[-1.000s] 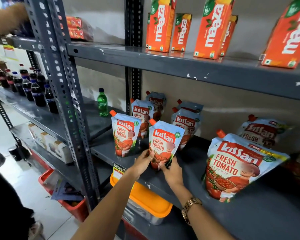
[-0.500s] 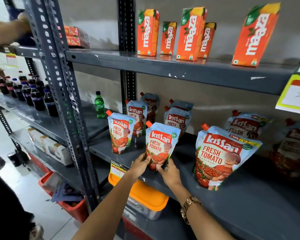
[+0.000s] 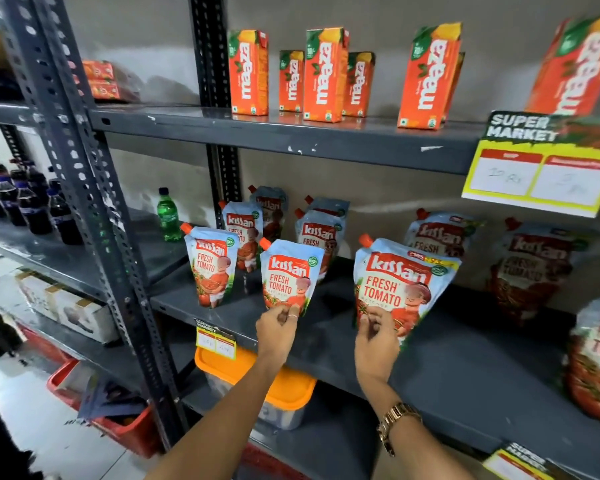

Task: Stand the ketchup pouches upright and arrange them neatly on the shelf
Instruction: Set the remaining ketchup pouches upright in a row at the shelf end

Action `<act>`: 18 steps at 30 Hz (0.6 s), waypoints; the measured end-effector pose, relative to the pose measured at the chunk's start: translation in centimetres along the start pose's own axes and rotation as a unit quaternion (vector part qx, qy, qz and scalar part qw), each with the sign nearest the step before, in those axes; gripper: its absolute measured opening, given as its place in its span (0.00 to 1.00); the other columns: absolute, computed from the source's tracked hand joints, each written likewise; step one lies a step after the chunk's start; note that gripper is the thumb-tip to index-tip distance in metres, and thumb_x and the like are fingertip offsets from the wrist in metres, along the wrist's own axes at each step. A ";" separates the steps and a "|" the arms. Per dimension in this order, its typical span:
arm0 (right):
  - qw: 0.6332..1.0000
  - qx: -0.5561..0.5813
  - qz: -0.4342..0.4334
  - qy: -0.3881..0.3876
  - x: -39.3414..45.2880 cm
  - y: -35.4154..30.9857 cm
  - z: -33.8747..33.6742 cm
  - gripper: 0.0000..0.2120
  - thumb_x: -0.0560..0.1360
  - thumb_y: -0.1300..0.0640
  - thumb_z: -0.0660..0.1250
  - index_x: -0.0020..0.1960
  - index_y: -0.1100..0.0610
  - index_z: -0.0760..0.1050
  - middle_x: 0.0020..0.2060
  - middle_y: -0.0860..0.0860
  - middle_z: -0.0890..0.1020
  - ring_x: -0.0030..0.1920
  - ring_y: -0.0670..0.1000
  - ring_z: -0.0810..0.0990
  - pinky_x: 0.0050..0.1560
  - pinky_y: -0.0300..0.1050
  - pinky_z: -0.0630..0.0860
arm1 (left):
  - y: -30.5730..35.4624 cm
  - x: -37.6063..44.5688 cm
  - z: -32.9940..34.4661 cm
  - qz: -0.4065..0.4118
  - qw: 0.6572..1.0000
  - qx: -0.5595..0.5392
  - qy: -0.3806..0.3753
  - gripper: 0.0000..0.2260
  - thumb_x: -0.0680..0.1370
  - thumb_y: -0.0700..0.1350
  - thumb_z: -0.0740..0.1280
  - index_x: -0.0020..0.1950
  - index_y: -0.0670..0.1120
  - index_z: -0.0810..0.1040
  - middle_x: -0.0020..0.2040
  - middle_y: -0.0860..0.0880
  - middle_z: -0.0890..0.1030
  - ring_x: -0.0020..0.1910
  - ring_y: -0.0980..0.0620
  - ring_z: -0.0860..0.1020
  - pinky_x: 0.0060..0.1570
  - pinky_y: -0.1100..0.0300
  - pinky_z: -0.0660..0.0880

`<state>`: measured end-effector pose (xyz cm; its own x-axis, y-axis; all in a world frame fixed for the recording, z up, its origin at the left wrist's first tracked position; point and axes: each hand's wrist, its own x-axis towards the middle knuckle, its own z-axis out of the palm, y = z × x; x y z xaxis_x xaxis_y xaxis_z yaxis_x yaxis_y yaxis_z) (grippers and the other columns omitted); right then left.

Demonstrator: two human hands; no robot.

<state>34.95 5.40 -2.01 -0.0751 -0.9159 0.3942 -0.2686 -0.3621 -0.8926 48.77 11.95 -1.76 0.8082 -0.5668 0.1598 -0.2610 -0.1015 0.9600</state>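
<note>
Several Kissan ketchup pouches stand on the grey middle shelf (image 3: 326, 344). My left hand (image 3: 278, 329) pinches the bottom edge of a small upright pouch (image 3: 291, 275) in the front row. My right hand (image 3: 376, 336) has its fingers closed on the lower left corner of a large pouch (image 3: 400, 289) that leans to the right. Another small pouch (image 3: 211, 266) stands upright to the left, with more small pouches (image 3: 241, 228) behind. Further large pouches (image 3: 439, 235) lean against the back wall, and one (image 3: 594, 358) is at the far right.
Orange Maaza cartons (image 3: 248, 72) line the shelf above. A yellow price tag (image 3: 541, 174) hangs from that shelf's edge. A green bottle (image 3: 168, 216) and dark cola bottles (image 3: 32, 206) stand on the left rack. An orange-lidded box (image 3: 253, 379) sits below.
My right hand has left the small pouch and moved right onto the large leaning pouch. My left hand stays on the small pouch. The view has shifted right.
</note>
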 end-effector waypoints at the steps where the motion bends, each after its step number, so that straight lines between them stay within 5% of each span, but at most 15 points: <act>1: 1.000 -0.010 -0.009 0.018 0.1 0.3 -0.6 0.04 0.73 0.63 0.66 0.48 0.59 0.74 0.39 0.56 0.80 0.44 0.56 0.76 0.43 0.47 0.73 | 0.5 -0.2 0.7 0.004 1.000 -0.009 -0.012 0.11 0.75 0.45 0.67 0.36 0.40 0.77 0.35 0.41 0.80 0.38 0.41 0.80 0.41 0.49 0.78; 6: 0.998 -0.021 0.019 0.052 1.4 1.9 -3.4 0.12 0.71 0.60 0.68 0.52 0.60 0.71 0.46 0.57 0.75 0.50 0.57 0.73 0.49 0.52 0.72 | 2.3 -1.3 3.9 0.010 0.995 -0.044 -0.086 0.08 0.75 0.43 0.66 0.43 0.39 0.80 0.37 0.43 0.80 0.41 0.43 0.80 0.47 0.49 0.79; 9: 0.997 0.000 0.076 0.026 2.3 2.9 -4.6 0.19 0.70 0.58 0.71 0.56 0.62 0.68 0.54 0.59 0.72 0.54 0.59 0.73 0.55 0.57 0.74 | 2.7 -1.9 5.7 -0.043 0.981 -0.038 -0.186 0.12 0.76 0.46 0.65 0.57 0.42 0.77 0.53 0.43 0.80 0.54 0.44 0.78 0.54 0.56 0.74; 13: 0.995 0.012 0.088 -0.037 2.8 3.9 -5.1 0.28 0.70 0.53 0.71 0.64 0.64 0.64 0.61 0.60 0.72 0.61 0.59 0.71 0.61 0.54 0.71 | 2.9 -2.8 7.7 -0.094 0.941 -0.038 -0.324 0.26 0.76 0.49 0.65 0.73 0.49 0.61 0.73 0.50 0.66 0.72 0.50 0.64 0.72 0.53 0.62; 18: 0.992 0.009 0.076 -0.096 2.7 4.9 -5.7 0.21 0.74 0.54 0.67 0.63 0.60 0.66 0.57 0.58 0.78 0.60 0.57 0.74 0.55 0.46 0.69 | 2.2 -3.3 8.4 -0.078 0.928 -0.019 -0.364 0.31 0.75 0.45 0.67 0.74 0.53 0.55 0.75 0.52 0.62 0.73 0.51 0.60 0.71 0.55 0.59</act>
<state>27.94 2.18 -4.07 0.0719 -0.9755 0.2080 -0.2513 -0.2195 -0.9427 41.10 6.69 -2.11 0.2600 -0.9513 -0.1656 -0.1417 -0.2072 0.9680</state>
